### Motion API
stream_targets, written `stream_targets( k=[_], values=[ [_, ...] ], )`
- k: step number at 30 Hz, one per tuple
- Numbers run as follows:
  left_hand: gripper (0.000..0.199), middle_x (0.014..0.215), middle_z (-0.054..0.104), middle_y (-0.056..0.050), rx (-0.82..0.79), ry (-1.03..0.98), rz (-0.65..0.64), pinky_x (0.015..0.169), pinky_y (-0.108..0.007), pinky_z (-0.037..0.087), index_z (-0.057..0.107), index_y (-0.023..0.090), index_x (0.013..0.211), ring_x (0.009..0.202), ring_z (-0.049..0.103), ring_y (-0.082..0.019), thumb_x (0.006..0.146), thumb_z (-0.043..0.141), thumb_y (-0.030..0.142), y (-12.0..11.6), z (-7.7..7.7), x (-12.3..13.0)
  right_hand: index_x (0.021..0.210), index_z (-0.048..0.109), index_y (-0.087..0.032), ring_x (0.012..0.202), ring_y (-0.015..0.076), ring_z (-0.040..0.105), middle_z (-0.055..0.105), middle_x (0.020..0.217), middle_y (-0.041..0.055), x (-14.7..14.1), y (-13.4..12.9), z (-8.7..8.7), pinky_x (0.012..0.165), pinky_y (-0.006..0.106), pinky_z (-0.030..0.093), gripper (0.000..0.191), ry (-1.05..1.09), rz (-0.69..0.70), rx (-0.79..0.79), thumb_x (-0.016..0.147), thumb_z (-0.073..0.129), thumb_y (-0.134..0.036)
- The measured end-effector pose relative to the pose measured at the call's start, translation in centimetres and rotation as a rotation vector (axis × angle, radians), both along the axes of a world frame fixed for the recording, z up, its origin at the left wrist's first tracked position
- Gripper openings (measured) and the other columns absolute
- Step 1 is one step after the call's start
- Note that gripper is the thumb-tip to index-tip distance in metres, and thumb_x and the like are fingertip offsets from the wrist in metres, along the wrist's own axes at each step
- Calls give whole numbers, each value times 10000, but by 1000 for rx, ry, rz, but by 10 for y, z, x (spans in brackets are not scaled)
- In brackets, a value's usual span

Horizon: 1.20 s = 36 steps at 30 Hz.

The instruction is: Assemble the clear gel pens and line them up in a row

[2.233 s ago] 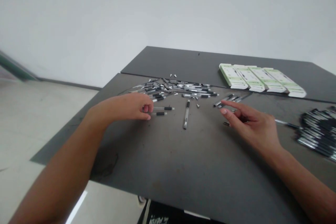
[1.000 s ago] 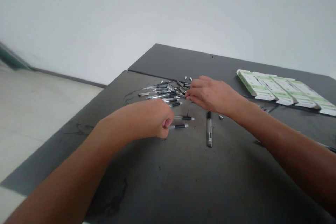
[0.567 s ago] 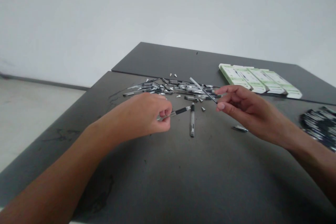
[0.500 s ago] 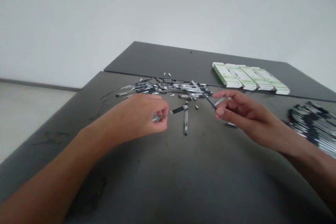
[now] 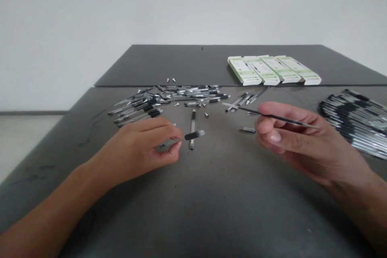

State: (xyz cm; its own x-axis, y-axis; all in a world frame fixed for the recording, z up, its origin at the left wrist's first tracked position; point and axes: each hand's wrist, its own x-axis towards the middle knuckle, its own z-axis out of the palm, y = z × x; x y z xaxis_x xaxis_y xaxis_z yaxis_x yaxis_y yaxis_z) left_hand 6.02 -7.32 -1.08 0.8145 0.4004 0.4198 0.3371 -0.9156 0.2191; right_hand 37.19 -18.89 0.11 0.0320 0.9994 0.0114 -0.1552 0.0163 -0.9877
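My left hand point(image 5: 151, 139) is closed around a clear pen barrel point(image 5: 195, 135), whose black grip points right out of the fingers. Between thumb and fingers of my right hand point(image 5: 287, 137) is a thin pen refill point(image 5: 273, 117), dark along most of its length with a pale left end and a fine tip at the right. The two held parts are apart. Under the left hand's pen barrel, another clear pen barrel point(image 5: 192, 123) lies lengthwise on the table. A pen cap point(image 5: 248, 130) lies just left of my right hand.
Loose pen barrels point(image 5: 136, 107) and small cone tips point(image 5: 206, 115) are spread over the middle of the dark table point(image 5: 193, 209). Green and white boxes point(image 5: 260, 70) lie at the back right. A pile of pens point(image 5: 359, 121) is at the right edge.
My right hand has turned the refill from a steep slant to nearly level, its fine tip now pointing right. The view has shifted, and the hands appear farther apart.
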Motion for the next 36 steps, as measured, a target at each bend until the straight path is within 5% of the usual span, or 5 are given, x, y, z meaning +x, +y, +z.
stream_targets(
  k=[4,8,14,32,36],
  values=[
    [94,958,780,21,32,-6,-13,800,-220,570,703,234,1031,844,754,-123,1006,642,166,-5,-4,2,986,880,-405,513,77,559,812,817,-25,-10,-13,9,428,192,430,107,-76,-205,162,920,846,-481],
    [109,977,789,16,81,-13,-51,814,-212,591,689,254,1065,864,764,-128,1014,663,161,-11,-5,4,905,846,-388,461,112,529,771,784,-10,-27,-22,16,342,274,315,228,-165,-383,209,983,734,-570],
    [146,999,790,10,101,15,-75,808,-210,587,681,251,1101,868,767,-128,1004,684,142,-15,-6,4,877,817,-391,626,179,690,700,802,20,-34,-30,11,314,269,430,249,-256,-308,290,1018,682,-546],
    [134,987,789,22,93,28,-79,846,-191,585,681,248,1096,880,763,-110,1010,687,145,-18,-4,5,869,804,-396,578,176,671,757,791,3,-37,-31,10,341,273,458,273,-345,-352,225,1015,674,-587],
    [168,986,792,25,80,18,-103,835,-178,585,687,250,1121,863,758,-108,999,702,136,-18,-5,6,964,842,-401,535,124,634,817,901,-23,-34,-27,3,394,247,513,219,-499,-157,281,1064,651,-440]
  ],
)
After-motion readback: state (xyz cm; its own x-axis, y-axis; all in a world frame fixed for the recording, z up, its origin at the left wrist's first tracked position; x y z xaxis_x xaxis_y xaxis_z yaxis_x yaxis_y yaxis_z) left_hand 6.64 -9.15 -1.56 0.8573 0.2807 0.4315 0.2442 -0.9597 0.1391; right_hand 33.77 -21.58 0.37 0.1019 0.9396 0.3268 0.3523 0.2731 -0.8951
